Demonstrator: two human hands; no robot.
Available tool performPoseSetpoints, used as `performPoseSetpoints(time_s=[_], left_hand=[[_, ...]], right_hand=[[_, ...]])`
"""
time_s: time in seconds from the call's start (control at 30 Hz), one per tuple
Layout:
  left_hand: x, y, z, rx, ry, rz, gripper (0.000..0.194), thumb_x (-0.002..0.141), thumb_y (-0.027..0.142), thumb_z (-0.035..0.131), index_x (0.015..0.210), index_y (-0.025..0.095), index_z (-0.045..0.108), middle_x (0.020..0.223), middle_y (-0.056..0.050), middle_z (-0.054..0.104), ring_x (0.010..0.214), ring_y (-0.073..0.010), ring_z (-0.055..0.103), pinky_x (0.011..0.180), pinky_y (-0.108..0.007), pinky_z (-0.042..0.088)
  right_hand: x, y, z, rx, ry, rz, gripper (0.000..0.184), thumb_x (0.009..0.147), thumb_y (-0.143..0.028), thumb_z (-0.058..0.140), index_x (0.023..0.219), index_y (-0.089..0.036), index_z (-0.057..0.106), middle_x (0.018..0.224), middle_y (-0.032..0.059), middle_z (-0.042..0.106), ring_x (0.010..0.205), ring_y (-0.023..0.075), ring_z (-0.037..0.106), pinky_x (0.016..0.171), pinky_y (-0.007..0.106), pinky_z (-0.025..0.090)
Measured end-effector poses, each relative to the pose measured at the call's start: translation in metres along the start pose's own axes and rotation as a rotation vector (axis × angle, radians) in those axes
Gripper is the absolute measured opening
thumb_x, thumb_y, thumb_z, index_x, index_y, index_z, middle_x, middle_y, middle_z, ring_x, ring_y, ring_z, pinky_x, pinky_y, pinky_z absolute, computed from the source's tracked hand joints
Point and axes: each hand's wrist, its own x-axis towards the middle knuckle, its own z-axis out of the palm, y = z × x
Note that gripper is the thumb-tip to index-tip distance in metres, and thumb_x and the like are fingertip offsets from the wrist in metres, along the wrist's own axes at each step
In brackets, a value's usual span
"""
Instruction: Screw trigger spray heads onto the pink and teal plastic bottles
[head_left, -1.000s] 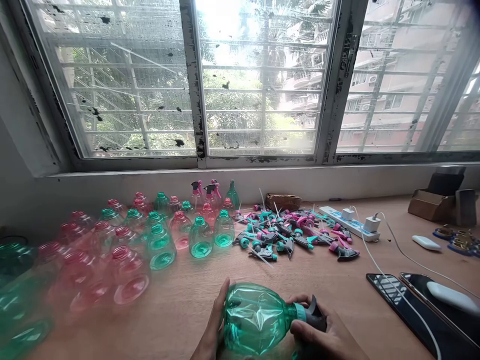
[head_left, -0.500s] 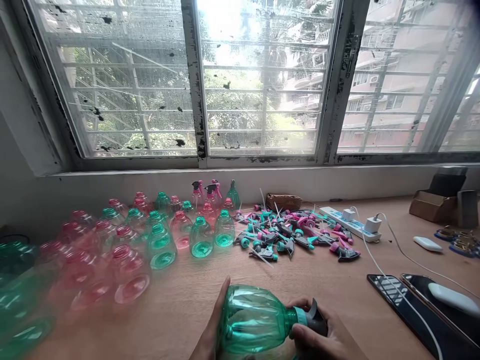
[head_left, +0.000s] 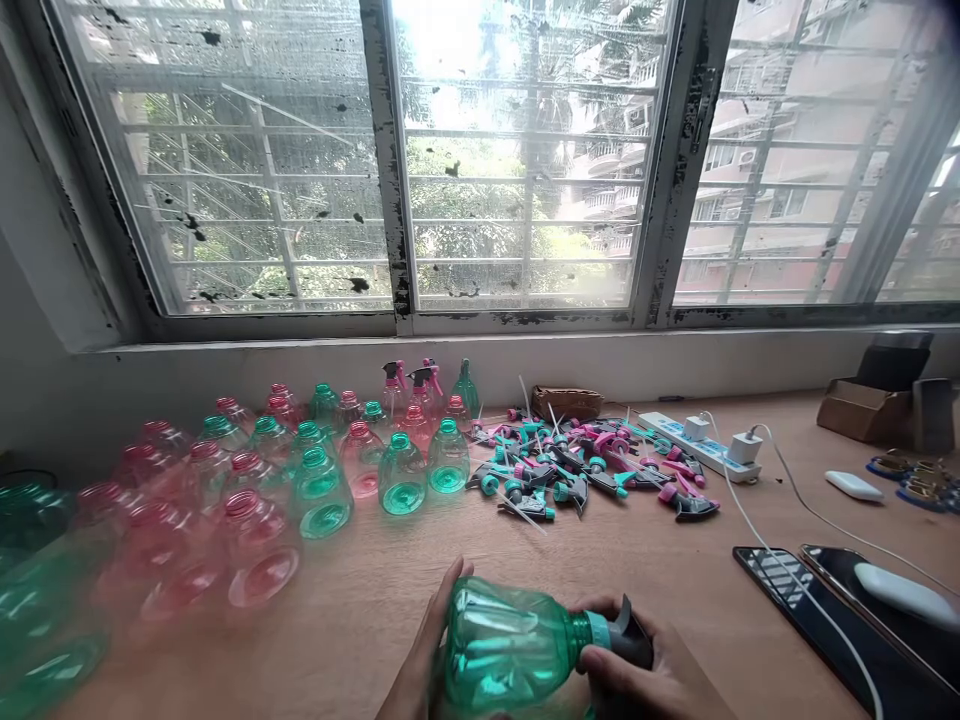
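Note:
A green see-through spray bottle point(head_left: 510, 645) lies on its side in the air above the near edge of the table, its neck pointing right. My left hand point(head_left: 427, 655) is wrapped round its base end. At the neck, my right hand point(head_left: 637, 665) closes on the black and teal trigger sprayer point(head_left: 619, 635), thumb against the collar. The collar sits over the bottle's neck; how tightly it is screwed on I cannot tell. Beyond the bottle lies a heap of loose trigger sprayers point(head_left: 570, 460) in pink, teal and black.
Several open pink bottles point(head_left: 244, 540) and green bottles point(head_left: 403, 480) crowd the table's left side. Some bottles with sprayers point(head_left: 420, 385) stand at the back. To the right are a power strip point(head_left: 701, 445) with cables, phones point(head_left: 795, 590) and a cardboard box point(head_left: 862, 410).
The bottle has turned slightly about its long axis and its base end has dipped a little. My left hand's fingers have shifted on it; my right hand stays at the sprayer.

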Motion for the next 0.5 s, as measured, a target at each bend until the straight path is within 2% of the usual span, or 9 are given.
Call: performPoseSetpoints(time_s=[0.1, 0.17, 0.27, 0.37, 0.5], left_hand=[[0.0014, -0.0057, 0.0032, 0.032, 0.023, 0.013, 0.102, 0.077, 0.062, 0.075, 0.160, 0.035, 0.023, 0.169, -0.005, 0.029, 0.157, -0.0375, 0.023, 0.129, -0.052, 0.003], [0.0017, -0.0046, 0.0024, 0.025, 0.028, 0.011, 0.110, 0.074, 0.062, 0.078, 0.161, 0.033, 0.018, 0.170, -0.006, 0.028, 0.157, -0.0386, 0.021, 0.129, -0.052, 0.004], [0.0018, 0.0007, -0.0012, -0.039, -0.011, -0.024, 0.117, 0.072, 0.064, 0.079, 0.163, 0.027, 0.015, 0.167, -0.010, 0.034, 0.156, -0.0413, 0.023, 0.128, -0.054, 0.015], [0.0026, 0.0031, -0.0032, -0.105, -0.081, -0.086, 0.109, 0.074, 0.064, 0.077, 0.161, 0.024, 0.023, 0.162, -0.013, 0.044, 0.153, -0.0439, 0.030, 0.126, -0.057, 0.023], [0.0047, -0.0003, -0.0012, -0.002, -0.007, -0.079, 0.120, 0.068, 0.066, 0.081, 0.162, 0.024, 0.018, 0.163, -0.014, 0.040, 0.153, -0.0414, 0.031, 0.129, -0.054, 0.010]], right_hand=[[-0.0007, -0.0014, 0.0016, 0.114, -0.020, 0.071, 0.053, 0.066, -0.056, 0.088, 0.097, -0.017, 0.071, 0.060, -0.0025, 0.062, 0.052, 0.0142, 0.054, 0.052, 0.025, 0.041], [-0.0016, -0.0030, 0.0026, 0.097, -0.041, 0.043, 0.050, 0.066, -0.054, 0.089, 0.096, -0.017, 0.071, 0.062, -0.0023, 0.062, 0.054, 0.0136, 0.054, 0.052, 0.025, 0.041], [-0.0029, -0.0054, 0.0035, 0.002, -0.045, -0.039, 0.047, 0.065, -0.052, 0.090, 0.092, -0.017, 0.074, 0.069, 0.0001, 0.065, 0.060, 0.0153, 0.056, 0.055, 0.025, 0.043], [-0.0032, -0.0068, 0.0035, -0.024, -0.057, -0.031, 0.048, 0.065, -0.054, 0.089, 0.094, -0.018, 0.074, 0.069, -0.0002, 0.064, 0.059, 0.0159, 0.056, 0.054, 0.026, 0.042], [-0.0023, -0.0077, 0.0026, -0.002, -0.043, 0.001, 0.052, 0.065, -0.056, 0.088, 0.096, -0.017, 0.072, 0.063, -0.0016, 0.063, 0.054, 0.0161, 0.057, 0.052, 0.026, 0.042]])
